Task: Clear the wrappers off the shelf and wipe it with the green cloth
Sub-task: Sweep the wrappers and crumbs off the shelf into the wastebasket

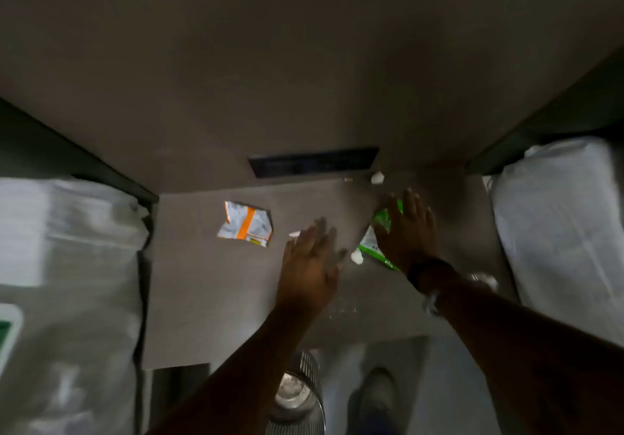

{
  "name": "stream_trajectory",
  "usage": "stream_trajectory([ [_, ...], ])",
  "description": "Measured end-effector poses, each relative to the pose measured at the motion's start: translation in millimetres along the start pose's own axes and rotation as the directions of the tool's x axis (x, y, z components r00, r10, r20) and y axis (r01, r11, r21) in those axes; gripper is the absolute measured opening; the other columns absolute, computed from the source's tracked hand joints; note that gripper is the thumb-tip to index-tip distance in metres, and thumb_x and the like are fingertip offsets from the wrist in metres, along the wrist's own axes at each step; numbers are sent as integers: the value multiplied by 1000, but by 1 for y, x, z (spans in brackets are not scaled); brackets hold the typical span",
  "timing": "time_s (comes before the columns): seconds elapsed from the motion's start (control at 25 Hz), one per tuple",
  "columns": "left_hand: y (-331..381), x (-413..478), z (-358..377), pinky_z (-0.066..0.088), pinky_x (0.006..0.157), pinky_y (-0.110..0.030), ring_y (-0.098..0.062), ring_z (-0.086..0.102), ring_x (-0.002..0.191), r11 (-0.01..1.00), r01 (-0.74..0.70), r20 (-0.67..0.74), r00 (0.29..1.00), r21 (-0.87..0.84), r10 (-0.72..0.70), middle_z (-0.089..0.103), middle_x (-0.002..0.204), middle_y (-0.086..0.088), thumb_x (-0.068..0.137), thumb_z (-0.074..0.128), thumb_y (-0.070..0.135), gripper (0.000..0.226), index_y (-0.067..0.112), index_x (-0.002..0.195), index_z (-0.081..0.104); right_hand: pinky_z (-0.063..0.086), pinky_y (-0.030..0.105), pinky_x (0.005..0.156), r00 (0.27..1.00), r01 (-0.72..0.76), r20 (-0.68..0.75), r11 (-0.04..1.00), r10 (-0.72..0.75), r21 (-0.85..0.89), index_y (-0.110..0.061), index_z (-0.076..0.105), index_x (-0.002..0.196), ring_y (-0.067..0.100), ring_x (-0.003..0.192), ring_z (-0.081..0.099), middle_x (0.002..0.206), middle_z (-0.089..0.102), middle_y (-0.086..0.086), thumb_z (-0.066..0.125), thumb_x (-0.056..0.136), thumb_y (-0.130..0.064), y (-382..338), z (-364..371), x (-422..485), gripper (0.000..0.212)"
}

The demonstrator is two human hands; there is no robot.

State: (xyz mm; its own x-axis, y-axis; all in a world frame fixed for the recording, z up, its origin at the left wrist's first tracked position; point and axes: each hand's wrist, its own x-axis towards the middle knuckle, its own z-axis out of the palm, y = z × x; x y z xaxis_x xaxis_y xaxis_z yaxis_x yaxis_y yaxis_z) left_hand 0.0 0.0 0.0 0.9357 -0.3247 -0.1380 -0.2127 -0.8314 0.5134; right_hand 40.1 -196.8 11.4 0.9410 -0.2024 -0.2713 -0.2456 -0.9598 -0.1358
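The grey-brown shelf (209, 299) lies in front of me, between white sacks. A crumpled white wrapper with an orange stripe (244, 223) rests on it at the middle left. A green and white wrapper (369, 247) lies at the right, and my right hand (408, 232) rests flat on top of it with fingers extended, covering its right part. My left hand (310, 265) hovers over the shelf's middle, blurred, fingers spread and holding nothing. Small white crumpled scraps sit by the back wall (377, 177), beside the green wrapper (357, 258) and at my left fingertips (294, 233).
Large white sacks flank the shelf on the left (67, 265) and right (557, 225). A dark slot (314, 162) is set in the wall behind. Below the shelf's front edge stands a wire mesh bin (299, 397), with a shoe (378, 397) on the floor beside it.
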Motion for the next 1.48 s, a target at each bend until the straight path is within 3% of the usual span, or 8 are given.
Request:
stream_trajectory([
  [0.16, 6, 54, 60, 26, 117, -51, -28, 48, 135, 989, -16, -104, 994, 149, 32, 56, 142, -11, 92, 46, 36, 51, 16, 138, 55, 43, 45, 97, 989, -114, -71, 967, 133, 229, -4, 45, 133, 42, 122, 46, 134, 47, 22, 55, 87, -21, -23, 34, 99, 50],
  [0.4, 4, 48, 102, 32, 110, -65, -36, 62, 116, 992, 20, -142, 990, 122, -2, 70, 114, -18, 78, 74, 17, 27, 9, 104, 73, 49, 51, 90, 984, -101, -140, 990, 114, 95, -4, 53, 124, 43, 118, 51, 133, 48, 21, 55, 89, -16, -24, 64, 138, 37],
  [0.72, -16, 36, 96, 47, 84, -43, -33, 60, 97, 992, 105, -211, 973, 64, -89, 65, 115, -15, 85, 65, 11, 16, 12, 101, 70, 52, 57, 83, 978, -50, -202, 998, 44, -25, -3, 64, 107, 48, 105, 58, 119, 59, 27, 62, 80, -4, -24, 50, 157, 27],
  [0.96, -2, -88, 45, 53, 77, -40, -34, 63, 87, 916, 292, -333, 865, -274, -376, 67, 98, -19, 87, 70, 12, 23, 4, 108, 69, 53, 39, 69, 996, 49, -87, 982, -34, 182, -10, 69, 86, 40, 83, 67, 86, 73, 18, 57, 74, -30, -75, 45, -11, 26],
  [1.08, -46, -122, 22, 48, 77, -28, -18, 60, 83, 888, 232, -375, 842, -396, -388, 63, 95, -1, 84, 72, 25, 29, 14, 110, 67, 42, 33, 51, 962, 150, -270, 917, -48, 370, -13, 59, 68, 32, 59, 59, 61, 62, 8, 51, 71, -36, -92, 62, -97, 25],
  [1.24, -79, -238, 22, 54, 86, -32, -16, 64, 98, 804, 497, 42, 858, -327, -512, 61, 109, 8, 86, 67, 43, 43, 20, 123, 62, 55, 35, 65, 951, -1, 276, 893, -138, 449, -13, 65, 80, 28, 70, 65, 77, 68, 9, 62, 82, -27, -102, 122, -250, 14],
  [1.36, -69, -259, 48, 51, 91, -25, -15, 63, 106, 721, 580, 245, 814, -380, -526, 67, 120, -5, 88, 71, 26, 41, 13, 126, 61, 57, 35, 76, 907, -129, 419, 927, -33, 353, -13, 65, 103, 24, 83, 69, 94, 72, 9, 64, 87, -31, -89, 158, -280, 24],
  [1.48, -83, -228, 47, 42, 71, 0, 14, 59, 80, 738, 562, 182, 825, -373, -536, 73, 110, -2, 93, 66, 25, 27, 15, 118, 66, 54, 35, 83, 902, -217, 428, 917, 57, 336, -13, 61, 113, 26, 91, 68, 102, 71, 8, 60, 89, -33, -84, 163, -239, 32],
])
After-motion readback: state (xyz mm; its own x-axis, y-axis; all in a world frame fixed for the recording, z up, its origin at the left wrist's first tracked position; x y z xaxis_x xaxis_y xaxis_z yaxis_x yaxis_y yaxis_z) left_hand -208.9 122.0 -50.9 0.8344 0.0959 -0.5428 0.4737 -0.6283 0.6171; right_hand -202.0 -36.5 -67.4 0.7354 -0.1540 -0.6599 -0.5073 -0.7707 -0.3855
